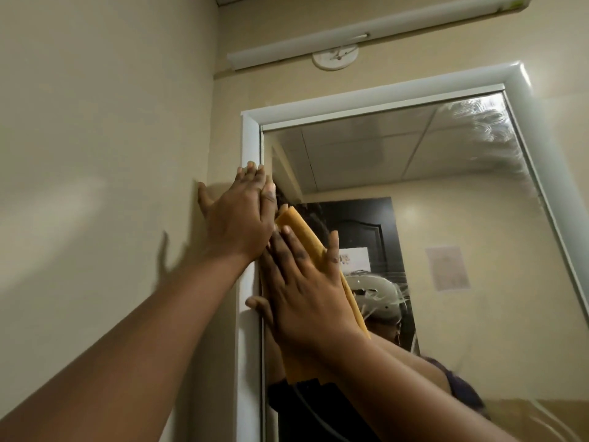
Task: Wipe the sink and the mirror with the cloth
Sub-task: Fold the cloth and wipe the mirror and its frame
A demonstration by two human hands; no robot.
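The folded orange-yellow cloth (306,237) lies flat against the glass of the white-framed wall mirror (430,218), near the mirror's left edge, with its top end sticking up past the fingertips and its lower end hanging below the wrist. The right hand (306,288) presses it to the glass with straight, spread fingers (333,250), thumb resting by the white frame (250,138). The left hand (239,215) is laid flat higher up, fingers straight and close together over the frame's left side and the edge of the glass, thumb out on the beige wall (105,122). Streaky smears show in the mirror's upper right corner. Above the mirror are a long white tube light fitting (350,33) and a round white ceiling-rose plate (334,57). The glass reflects a dark panelled door and a paper notice on a wall.
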